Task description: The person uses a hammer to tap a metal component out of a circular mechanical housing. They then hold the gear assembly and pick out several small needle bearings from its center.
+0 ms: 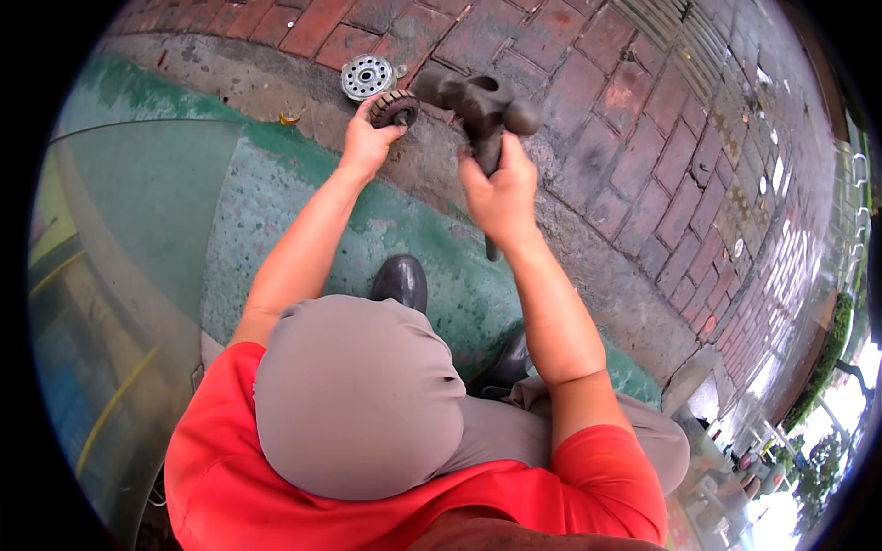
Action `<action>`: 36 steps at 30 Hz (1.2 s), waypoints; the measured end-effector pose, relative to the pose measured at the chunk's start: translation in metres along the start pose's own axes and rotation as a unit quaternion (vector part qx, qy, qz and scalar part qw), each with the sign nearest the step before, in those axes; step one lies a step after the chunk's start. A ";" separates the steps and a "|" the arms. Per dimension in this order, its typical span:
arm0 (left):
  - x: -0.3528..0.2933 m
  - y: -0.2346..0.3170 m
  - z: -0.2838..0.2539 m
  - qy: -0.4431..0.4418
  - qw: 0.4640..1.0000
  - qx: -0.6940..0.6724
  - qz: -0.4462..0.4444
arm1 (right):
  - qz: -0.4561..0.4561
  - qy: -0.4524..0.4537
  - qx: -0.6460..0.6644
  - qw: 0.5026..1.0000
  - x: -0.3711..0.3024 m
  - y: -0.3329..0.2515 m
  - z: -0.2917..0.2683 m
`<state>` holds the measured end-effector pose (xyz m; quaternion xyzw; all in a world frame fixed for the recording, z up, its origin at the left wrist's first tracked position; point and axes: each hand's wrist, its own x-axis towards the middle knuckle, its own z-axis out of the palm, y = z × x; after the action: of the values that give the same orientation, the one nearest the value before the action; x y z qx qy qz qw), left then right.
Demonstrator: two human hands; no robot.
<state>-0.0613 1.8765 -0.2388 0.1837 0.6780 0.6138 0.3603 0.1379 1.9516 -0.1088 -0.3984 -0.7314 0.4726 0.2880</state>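
Note:
My left hand [367,147] grips a round, dark brown metal part [393,108] with a ridged rim and a short shaft at its middle. In my right hand [503,195] is a ball-peen hammer [480,99], held by the handle close under the head. Its rounded end points right and the opposite end points left, toward the round part. A small gap shows between the hammer head and the part. Just beyond my left fingers, a silvery round housing [367,77] with a ring of holes rests on the concrete strip.
Reddish paving bricks [588,138] stretch away beyond the concrete curb strip [606,262]. Under my dark boots [401,280] is a worn green-painted surface [285,202]. A small dry leaf [290,118] lies near the curb. A glass panel [147,184] stands at the left.

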 end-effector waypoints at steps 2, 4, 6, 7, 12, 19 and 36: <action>-0.005 0.011 0.011 -0.022 0.999 -0.031 0.000 | -0.037 -0.013 -0.109 0.993 -0.001 0.008 0.009; -0.010 0.014 0.013 -0.021 0.999 -0.051 -0.002 | 0.056 -0.131 -0.243 0.960 0.007 0.014 0.017; -0.011 0.007 0.005 0.003 0.998 -0.059 -0.003 | 0.046 -0.123 -0.228 0.965 0.008 0.024 0.018; -0.013 0.002 -0.002 0.028 0.999 -0.024 -0.021 | 0.047 -0.113 -0.218 0.968 0.006 0.024 0.018; -0.002 -0.002 -0.019 0.034 0.999 -0.010 -0.027 | -0.008 0.002 -0.080 0.997 -0.001 -0.002 0.010; -0.013 0.009 0.000 -0.012 1.000 -0.023 -0.003 | 0.030 -0.144 -0.225 0.963 0.011 0.025 0.027; -0.043 0.034 0.008 -0.049 0.849 0.272 0.451 | 0.158 -0.012 -0.425 0.891 -0.004 0.168 -0.019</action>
<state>-0.0334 1.8585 -0.1949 0.5894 0.6422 0.4899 0.0122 0.2077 1.9967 -0.2566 -0.5874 -0.7931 0.1611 0.0039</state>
